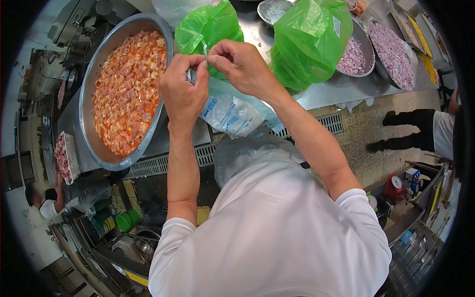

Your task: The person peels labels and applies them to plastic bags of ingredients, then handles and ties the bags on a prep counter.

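Observation:
My left hand [184, 91] and my right hand [241, 68] meet over the metal table, both closed in a pinch. Between their fingertips is a thin white strip [205, 50], possibly a tie; its ends are hidden by the fingers. Just behind it sits a green plastic bag [205, 27], and I cannot tell whether the strip is attached to it. Below my hands, a clear plastic bag with blue print [230, 115] hangs at the table edge. A second, fuller green plastic bag [311, 42] stands to the right of my right hand.
A large metal tub [88, 116] of diced, reddish meat is on the left. Bowls of chopped pinkish pieces [393, 52] stand at the right, near a small metal bowl [273, 11]. One person [420, 129] is at far right, another [49, 204] at far left by a white basket [72, 157].

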A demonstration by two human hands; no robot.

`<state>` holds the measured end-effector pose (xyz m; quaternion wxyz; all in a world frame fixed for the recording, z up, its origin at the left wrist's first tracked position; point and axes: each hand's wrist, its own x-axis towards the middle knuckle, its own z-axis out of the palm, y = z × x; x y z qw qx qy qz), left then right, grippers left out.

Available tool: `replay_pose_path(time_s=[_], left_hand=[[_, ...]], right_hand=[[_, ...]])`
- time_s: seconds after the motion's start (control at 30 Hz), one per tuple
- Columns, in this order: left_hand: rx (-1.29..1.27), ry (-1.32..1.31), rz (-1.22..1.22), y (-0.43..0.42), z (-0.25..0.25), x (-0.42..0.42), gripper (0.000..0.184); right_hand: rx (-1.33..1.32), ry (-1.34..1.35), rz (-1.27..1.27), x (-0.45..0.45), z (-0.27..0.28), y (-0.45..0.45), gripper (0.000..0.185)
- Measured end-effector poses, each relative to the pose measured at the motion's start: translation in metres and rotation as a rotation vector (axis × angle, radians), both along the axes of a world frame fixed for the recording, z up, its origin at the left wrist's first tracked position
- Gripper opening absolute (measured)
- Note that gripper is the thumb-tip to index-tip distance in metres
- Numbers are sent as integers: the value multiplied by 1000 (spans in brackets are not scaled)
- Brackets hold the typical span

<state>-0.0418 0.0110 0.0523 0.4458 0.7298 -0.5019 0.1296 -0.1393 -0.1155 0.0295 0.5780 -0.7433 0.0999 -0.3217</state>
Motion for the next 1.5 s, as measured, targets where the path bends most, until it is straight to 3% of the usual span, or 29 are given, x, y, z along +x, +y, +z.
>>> replay_pose_path(time_s=[0.97, 1.27, 1.5], left_hand=[[52, -49, 52, -2, 0, 1, 7], [-45, 332, 4, 3, -6, 2, 8], [-45, 391, 4, 10, 2, 7, 13]], right_hand=[[-79, 62, 15, 0, 4, 0, 18], [-116, 19, 19, -1, 1, 0, 17], [16, 32, 66, -3, -6, -8, 15]])
